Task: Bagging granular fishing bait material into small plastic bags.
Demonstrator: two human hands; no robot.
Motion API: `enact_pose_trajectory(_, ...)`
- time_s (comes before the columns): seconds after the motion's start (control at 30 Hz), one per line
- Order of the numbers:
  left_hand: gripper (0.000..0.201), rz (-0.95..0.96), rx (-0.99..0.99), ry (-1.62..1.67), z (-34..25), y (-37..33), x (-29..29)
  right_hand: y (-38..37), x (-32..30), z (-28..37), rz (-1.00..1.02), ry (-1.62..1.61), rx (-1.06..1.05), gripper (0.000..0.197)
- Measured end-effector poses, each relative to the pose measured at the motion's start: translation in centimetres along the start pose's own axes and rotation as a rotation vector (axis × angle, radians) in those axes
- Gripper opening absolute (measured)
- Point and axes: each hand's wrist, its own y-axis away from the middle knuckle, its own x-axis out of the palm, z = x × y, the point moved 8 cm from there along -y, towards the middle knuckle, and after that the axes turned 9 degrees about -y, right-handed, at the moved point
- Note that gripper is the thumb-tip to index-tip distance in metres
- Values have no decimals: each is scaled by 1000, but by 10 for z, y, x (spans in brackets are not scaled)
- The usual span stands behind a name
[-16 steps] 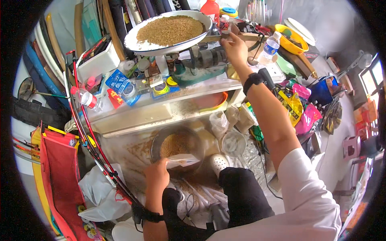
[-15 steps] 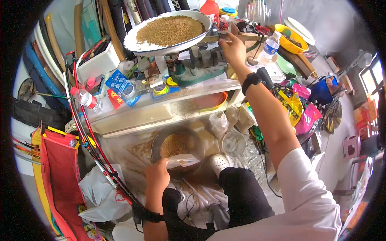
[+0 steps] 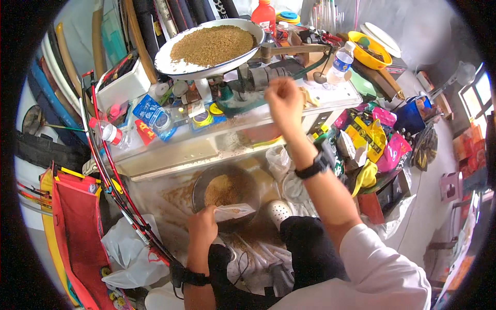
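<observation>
My left hand pinches the edge of a small clear plastic bag with a little brown matter inside. It hangs over the near rim of a dark round basin on the floor, which holds brown granules. My right hand is up at the bench's front edge, fingers curled closed; whatever may be in them is hidden. Behind it stands a green beam scale with a long bar and a hanging weight holder. On the scale sits a white enamel dish, heaped with brown pellets.
A water bottle and a yellow bowl stand on the bench's right. Blue packets lie along its front left. Red and black rods lean at my left above a white plastic bag. Colourful packages pile up at right.
My right hand has left the scale's bar and come down toward me, to the bench's front edge. The left hand and its bag stay almost where they were.
</observation>
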Motion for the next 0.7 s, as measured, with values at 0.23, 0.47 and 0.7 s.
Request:
enact_pose_trajectory(0.23,26,19,-18,-26,-2,0,2,33,17,-23,162,-147,242,23)
enact_pose_trajectory(0.47,21,-20,0,-3,1,-1,3,-45,42,-42,390,-46,82,72)
enact_pose_trajectory(0.7,17,1,-2,-7,-6,-7,3,-71,57,-53,484,-42,124,78)
